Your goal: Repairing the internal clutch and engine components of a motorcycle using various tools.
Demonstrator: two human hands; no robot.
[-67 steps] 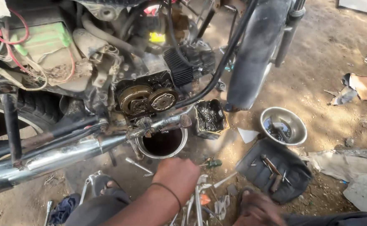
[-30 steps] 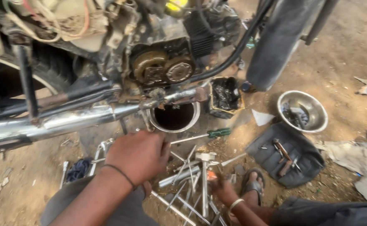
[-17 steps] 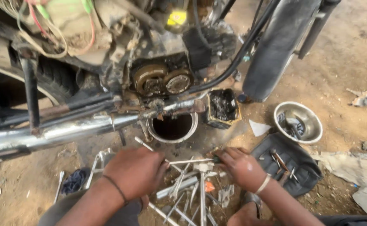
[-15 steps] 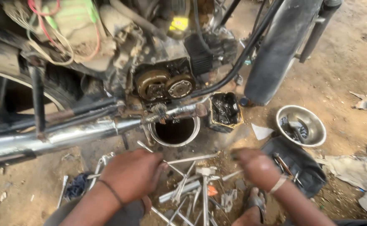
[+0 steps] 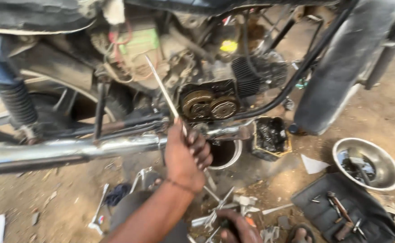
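A motorcycle (image 5: 116, 90) stands over bare dirt ground (image 5: 386, 112), filling the upper frame, its dark front mudguard (image 5: 341, 76) at upper right. A chrome exhaust pipe (image 5: 71, 150) runs horizontally across the left half, below the frame. The engine (image 5: 233, 85) is open on its side, exposing two round brass-coloured gear assemblies (image 5: 208, 104). Below the engine sits a round metal container (image 5: 224, 153) with a dark interior, and just beside it to the right a blackened square tray (image 5: 271, 137). At far right a steel bowl (image 5: 366, 163) holding dark oily parts rests on the ground, next to a black tool pouch (image 5: 341, 216) with several small tools on it. Loose spanners (image 5: 220, 211) lie scattered on the ground at lower centre. The left hand (image 5: 186, 155) is closed firmly around the handle end of a long thin metal rod (image 5: 161, 87), which points up and to the left toward the wiring. The right hand (image 5: 240, 229) is low at the bottom edge among the spanners; fingers curled, whether it grips anything cannot be determined.
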